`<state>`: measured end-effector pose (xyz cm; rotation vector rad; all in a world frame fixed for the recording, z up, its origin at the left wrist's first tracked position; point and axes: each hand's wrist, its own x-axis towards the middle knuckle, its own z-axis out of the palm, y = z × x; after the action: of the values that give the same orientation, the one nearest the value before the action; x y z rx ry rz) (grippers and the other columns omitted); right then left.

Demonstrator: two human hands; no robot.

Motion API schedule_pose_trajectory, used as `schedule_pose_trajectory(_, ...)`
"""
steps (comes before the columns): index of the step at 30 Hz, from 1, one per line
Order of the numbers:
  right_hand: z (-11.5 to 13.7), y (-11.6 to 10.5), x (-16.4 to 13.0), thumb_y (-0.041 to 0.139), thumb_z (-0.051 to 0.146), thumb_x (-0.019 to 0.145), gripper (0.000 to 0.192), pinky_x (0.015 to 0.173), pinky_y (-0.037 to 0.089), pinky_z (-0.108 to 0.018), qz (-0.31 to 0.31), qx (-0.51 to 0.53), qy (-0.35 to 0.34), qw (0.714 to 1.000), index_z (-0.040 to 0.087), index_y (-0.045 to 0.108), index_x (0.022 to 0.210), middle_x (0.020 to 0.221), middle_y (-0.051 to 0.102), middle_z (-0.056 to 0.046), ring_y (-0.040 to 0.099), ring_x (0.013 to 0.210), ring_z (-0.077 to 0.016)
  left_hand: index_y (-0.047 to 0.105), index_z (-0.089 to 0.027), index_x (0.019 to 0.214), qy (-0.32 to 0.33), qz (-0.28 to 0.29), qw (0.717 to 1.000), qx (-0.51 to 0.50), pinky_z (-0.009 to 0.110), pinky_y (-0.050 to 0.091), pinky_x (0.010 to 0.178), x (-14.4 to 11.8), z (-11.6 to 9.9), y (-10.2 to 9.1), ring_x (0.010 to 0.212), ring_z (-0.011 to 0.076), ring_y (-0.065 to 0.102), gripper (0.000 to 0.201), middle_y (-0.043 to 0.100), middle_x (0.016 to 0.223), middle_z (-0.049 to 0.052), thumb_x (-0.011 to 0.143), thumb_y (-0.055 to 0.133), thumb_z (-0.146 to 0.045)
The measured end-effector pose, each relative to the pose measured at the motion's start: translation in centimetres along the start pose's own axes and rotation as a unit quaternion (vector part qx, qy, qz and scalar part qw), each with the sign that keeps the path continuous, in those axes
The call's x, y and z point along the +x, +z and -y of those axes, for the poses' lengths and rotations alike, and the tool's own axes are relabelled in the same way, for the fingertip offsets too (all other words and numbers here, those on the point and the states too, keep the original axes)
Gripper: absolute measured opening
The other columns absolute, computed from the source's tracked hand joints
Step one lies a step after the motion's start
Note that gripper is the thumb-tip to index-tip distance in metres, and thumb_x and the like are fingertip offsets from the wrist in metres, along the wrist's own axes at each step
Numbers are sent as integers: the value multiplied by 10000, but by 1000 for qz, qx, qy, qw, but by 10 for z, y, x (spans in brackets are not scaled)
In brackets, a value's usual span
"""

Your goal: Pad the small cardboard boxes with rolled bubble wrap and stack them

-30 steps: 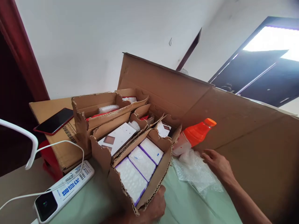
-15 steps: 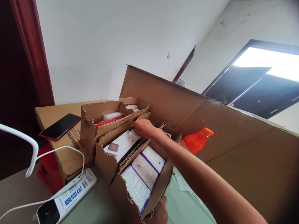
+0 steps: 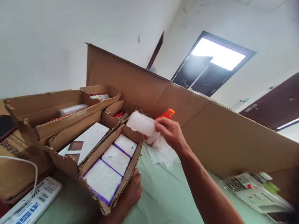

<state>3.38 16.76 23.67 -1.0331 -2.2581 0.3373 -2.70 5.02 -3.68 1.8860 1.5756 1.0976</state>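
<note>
Standing behind both hands, a tall cardboard sheet [image 3: 210, 130] forms a brown wall along the far edge of the table [image 3: 168, 199], whose pale green cloth lies beneath and between the hands; to the left of the right hand sit three open cardboard trays with torn corrugated edges; the nearest tray [image 3: 126, 183] holds three white bubble-wrapped packs [image 3: 116, 159] with purple borders laid in a row; the middle tray [image 3: 70, 137] holds a flat white box [image 3: 85, 143] printed with brown squares; the farthest tray [image 3: 44, 107] holds wrapped items, only partly visible; the left hand [image 3: 132, 191] is closed around the near right corner of the nearest tray, fingers curled against its outer wall; the right hand [image 3: 170, 133] is raised above the table just beyond that tray's far end, fingers and thumb clenched on a small bubble-wrapped packet [image 3: 141, 123], which is held clear of the trays and in front of the cardboard sheet; directly behind this hand stands a bottle [image 3: 166, 114] with an orange cap, mostly hidden; below the hand lies loose bubble wrap [image 3: 162, 152] on the cloth; to the far right of the right arm lie printed packages [image 3: 254, 191]; at the far left, near the lower edge, lies a white power strip [image 3: 30, 207] with blue lettering.
</note>
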Motion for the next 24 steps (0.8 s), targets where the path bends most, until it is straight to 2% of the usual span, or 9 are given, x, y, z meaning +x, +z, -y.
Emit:
schedule_pose_trajectory(3, -77, -26, -58, 615, 477, 752, 307, 655, 492, -264, -140, 88, 155, 974, 181, 698, 758, 640, 636, -12, 593, 633, -149, 626, -200, 859, 8, -17, 1000, 13, 419, 434, 1019, -1, -2, -1, 1141, 254, 551, 262, 644, 1131, 87, 748, 491, -5)
schedule_pose_trajectory(5, -124, -32, -84, 542, 554, 749, 392, 627, 507, -282, -207, 88, 204, 953, 182, 667, 749, 624, 612, -23, 579, 588, -150, 641, -202, 854, 15, -25, 999, 25, 428, 450, 1001, -2, -3, -1, 1118, 258, 566, 268, 657, 1113, 86, 750, 487, -9)
schedule_pose_trajectory(8, -178, -32, -100, 486, 590, 752, 447, 572, 501, -292, -246, 55, 255, 933, 176, 653, 747, 600, 593, -30, 561, 526, -150, 666, -197, 883, 26, -30, 998, 43, 451, 465, 999, -4, 0, 1, 1119, 270, 580, 281, 667, 1134, 97, 752, 492, -20)
schedule_pose_trajectory(11, -208, -27, -102, 567, 510, 739, 383, 577, 496, -300, -215, -2, 292, 932, 153, 700, 778, 599, 624, -46, 606, 555, -181, 685, -196, 944, 39, -40, 997, 57, 467, 467, 1022, -6, 7, 4, 1155, 278, 578, 306, 669, 1178, 108, 765, 492, -40)
schedule_pose_trajectory(13, -218, -22, -103, 582, 420, 760, 348, 660, 513, -339, -188, -57, 302, 933, 139, 740, 889, 692, 686, -87, 665, 682, -235, 693, -205, 966, 52, -52, 996, 58, 468, 478, 1014, -8, 11, 5, 1154, 281, 585, 318, 678, 1176, 105, 761, 500, -57)
schedule_pose_trajectory(15, -221, -15, -103, 540, 343, 820, 396, 828, 501, -418, -170, -119, 294, 933, 139, 726, 1105, 951, 736, -154, 675, 950, -306, 698, -210, 970, 57, -55, 996, 49, 475, 479, 1014, -8, 13, 5, 1154, 287, 588, 324, 683, 1172, 105, 752, 506, -66)
schedule_pose_trajectory(18, -221, 0, -98, 499, 281, 899, 461, 1043, 379, -480, -118, -185, 252, 942, 208, 615, 1340, 1379, 612, -162, 498, 1316, -331, 693, -203, 974, 42, -33, 998, 25, 508, 452, 1041, -6, 11, 2, 1175, 298, 569, 321, 668, 1195, 119, 758, 500, -66)
schedule_pose_trajectory(20, -221, 11, -91, 514, 257, 912, 411, 1050, 378, -437, -53, -201, 227, 951, 244, 638, 1303, 1418, 598, -130, 497, 1332, -300, 682, -207, 968, 27, -21, 999, 17, 509, 438, 1050, -5, 6, -1, 1182, 293, 553, 316, 655, 1204, 118, 761, 495, -58)
schedule_pose_trajectory(24, -221, 24, -77, 519, 202, 883, 330, 897, 484, -399, 62, -218, 212, 951, 237, 705, 1154, 1317, 672, -152, 640, 1171, -294, 655, -220, 894, 6, -14, 1000, 13, 437, 435, 1042, -3, -1, -5, 1150, 255, 548, 260, 653, 1155, 83, 733, 541, -50)
